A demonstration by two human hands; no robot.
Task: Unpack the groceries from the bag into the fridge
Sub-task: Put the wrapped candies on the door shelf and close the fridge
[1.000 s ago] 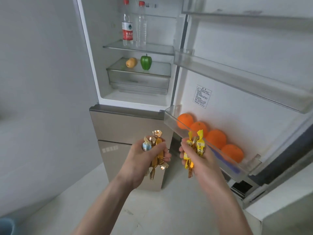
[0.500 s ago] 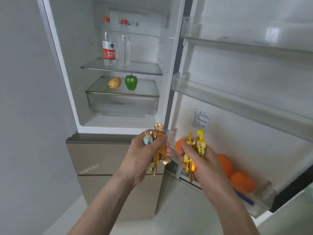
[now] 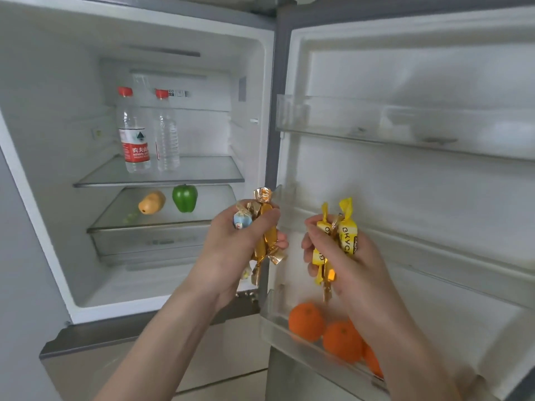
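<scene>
The fridge (image 3: 260, 111) stands open in front of me. My left hand (image 3: 231, 253) is shut on a bunch of gold-wrapped candies (image 3: 265, 227) with one pale blue one among them. It hovers at the front edge of the fridge compartment. Just to its right, my right hand (image 3: 350, 264) is shut on yellow-wrapped candies (image 3: 346, 235), in front of the middle door shelf (image 3: 434, 256). The grocery bag is not in view.
Two water bottles (image 3: 136, 134) stand on the glass shelf (image 3: 202, 175). A pear (image 3: 151, 202) and a green pepper (image 3: 185, 198) lie on the drawer cover below. Several oranges (image 3: 307, 321) sit in the bottom door shelf (image 3: 278, 334). An upper door shelf (image 3: 405, 125) is above.
Both hands have risen with their candies from in front of the lower drawer to the level of the open compartment. My view has tilted up, showing more of the fridge.
</scene>
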